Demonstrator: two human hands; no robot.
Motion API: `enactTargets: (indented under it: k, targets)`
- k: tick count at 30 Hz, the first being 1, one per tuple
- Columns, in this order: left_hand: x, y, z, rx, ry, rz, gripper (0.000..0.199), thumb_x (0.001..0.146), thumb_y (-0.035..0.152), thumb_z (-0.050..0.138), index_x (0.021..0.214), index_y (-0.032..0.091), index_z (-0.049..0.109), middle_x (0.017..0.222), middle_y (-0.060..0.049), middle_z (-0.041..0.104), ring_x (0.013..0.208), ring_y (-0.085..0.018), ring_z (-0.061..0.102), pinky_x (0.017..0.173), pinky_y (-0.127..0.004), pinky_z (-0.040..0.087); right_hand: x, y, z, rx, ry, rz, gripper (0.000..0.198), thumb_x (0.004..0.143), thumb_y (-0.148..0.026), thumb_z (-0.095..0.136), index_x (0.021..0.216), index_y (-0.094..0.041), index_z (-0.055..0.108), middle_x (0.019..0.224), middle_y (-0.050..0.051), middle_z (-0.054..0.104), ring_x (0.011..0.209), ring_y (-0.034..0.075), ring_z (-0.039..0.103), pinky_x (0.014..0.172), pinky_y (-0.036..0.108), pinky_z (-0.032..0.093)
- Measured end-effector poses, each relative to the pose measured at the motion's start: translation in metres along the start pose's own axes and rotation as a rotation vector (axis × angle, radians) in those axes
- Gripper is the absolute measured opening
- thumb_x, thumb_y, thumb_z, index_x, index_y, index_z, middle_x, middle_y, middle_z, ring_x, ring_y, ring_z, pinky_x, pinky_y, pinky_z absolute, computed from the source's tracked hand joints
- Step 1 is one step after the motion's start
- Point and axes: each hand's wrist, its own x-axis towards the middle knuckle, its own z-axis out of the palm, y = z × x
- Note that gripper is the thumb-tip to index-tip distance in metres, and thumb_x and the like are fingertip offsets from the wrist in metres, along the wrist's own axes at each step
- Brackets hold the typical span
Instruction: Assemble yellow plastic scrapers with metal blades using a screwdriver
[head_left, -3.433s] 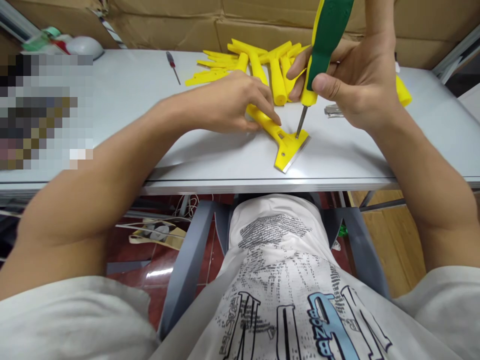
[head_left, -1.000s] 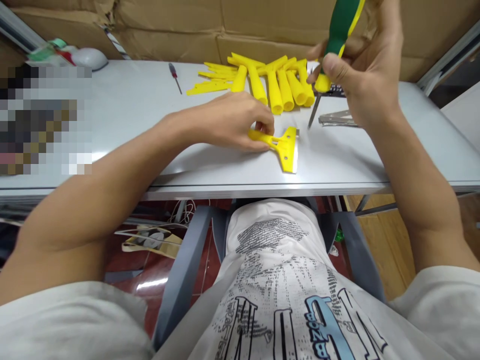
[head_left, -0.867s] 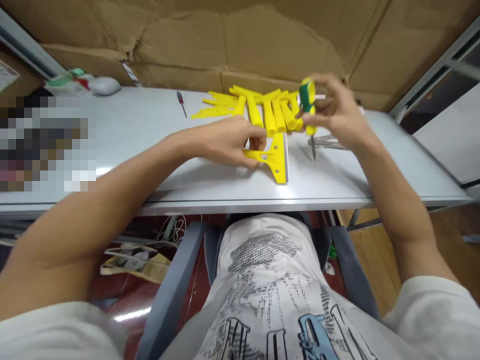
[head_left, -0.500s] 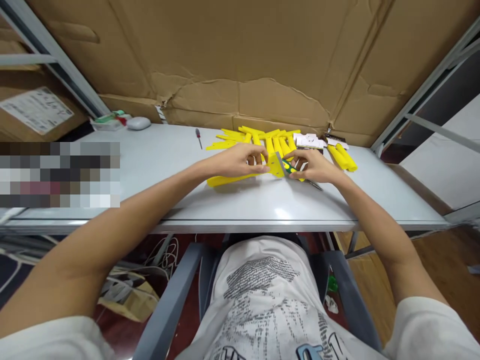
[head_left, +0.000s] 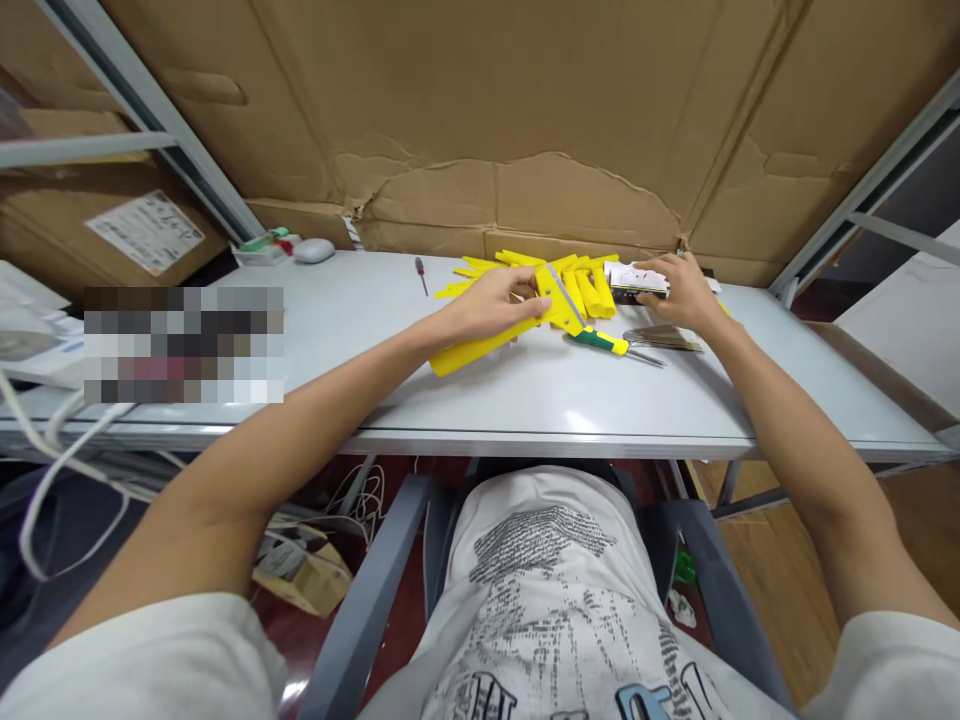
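My left hand [head_left: 499, 300] is closed round a long yellow scraper [head_left: 480, 347], tilted above the table. Its wide head [head_left: 556, 298] carries a thin grey metal strip along one edge. Fingers apart, my right hand [head_left: 681, 290] is at the right end of a white-and-black packet [head_left: 630, 278]; whether it grips the packet I cannot tell for certain. Below the scraper head lies a screwdriver with a green-and-yellow handle [head_left: 600, 341], its shaft pointing right. Beside it are thin, flat brownish-grey pieces [head_left: 667, 338]. Several yellow scrapers [head_left: 592, 292] are heaped behind my left hand.
A small dark-handled screwdriver [head_left: 421, 273] lies left of the heap. Farther left are a grey computer mouse [head_left: 313, 250] and a small clear tray [head_left: 262, 248]. Cardboard [head_left: 585, 120] stands along the table's back. Metal frame posts [head_left: 169, 120] rise at the sides.
My right hand has let go of the green-and-yellow screwdriver, which now lies on the table, and has moved right and back to the packet. My left hand still holds the scraper, now raised and tilted.
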Motion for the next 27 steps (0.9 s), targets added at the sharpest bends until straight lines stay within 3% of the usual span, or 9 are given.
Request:
enactTargets:
  k: [5, 9, 15, 19, 27]
  targets:
    - [-0.004, 0.006, -0.002, -0.216, -0.020, -0.129, 0.046, 0.103, 0.063, 0.094, 0.122, 0.024, 0.080, 0.106, -0.008, 0.091, 0.078, -0.025, 0.082, 0.061, -0.033, 0.063, 0.007, 0.040, 0.013, -0.199, -0.057, -0.011, 0.074, 0.098, -0.043, 0.084, 0.167, -0.014, 0.090, 0.156, 0.030, 0.084, 0.149, 0.059, 0.066, 0.137, 0.084, 0.056]
    - [-0.006, 0.009, -0.002, -0.327, -0.036, -0.143, 0.059, 0.097, 0.067, 0.104, 0.125, 0.023, 0.078, 0.092, -0.002, 0.083, 0.060, -0.019, 0.076, 0.054, -0.031, 0.065, 0.008, 0.046, 0.023, -0.223, -0.080, -0.011, 0.065, 0.104, -0.041, 0.082, 0.164, -0.019, 0.093, 0.158, 0.028, 0.078, 0.152, 0.056, 0.063, 0.138, 0.078, 0.058]
    - [-0.004, 0.010, 0.002, -0.431, -0.032, -0.098, 0.066, 0.095, 0.069, 0.106, 0.130, 0.023, 0.073, 0.108, -0.005, 0.086, 0.066, -0.016, 0.074, 0.053, -0.028, 0.065, 0.010, 0.054, 0.025, -0.228, -0.086, 0.021, 0.052, 0.106, -0.041, 0.087, 0.152, -0.018, 0.095, 0.167, 0.028, 0.073, 0.159, 0.057, 0.060, 0.143, 0.077, 0.053]
    - [-0.004, 0.011, 0.003, -0.437, -0.033, -0.086, 0.064, 0.093, 0.065, 0.108, 0.128, 0.024, 0.072, 0.097, -0.001, 0.082, 0.065, -0.016, 0.070, 0.053, -0.030, 0.067, 0.010, 0.054, 0.026, -0.220, -0.049, 0.043, 0.050, 0.106, -0.046, 0.093, 0.149, -0.020, 0.090, 0.166, 0.027, 0.074, 0.162, 0.057, 0.059, 0.142, 0.076, 0.053]
    - [-0.008, 0.017, 0.002, -0.416, -0.024, -0.088, 0.054, 0.099, 0.060, 0.102, 0.124, 0.028, 0.066, 0.103, -0.002, 0.080, 0.067, -0.016, 0.071, 0.055, -0.032, 0.062, 0.011, 0.048, 0.018, -0.176, -0.041, 0.071, 0.038, 0.101, -0.031, 0.100, 0.135, -0.022, 0.088, 0.150, 0.022, 0.081, 0.148, 0.050, 0.072, 0.133, 0.068, 0.061]
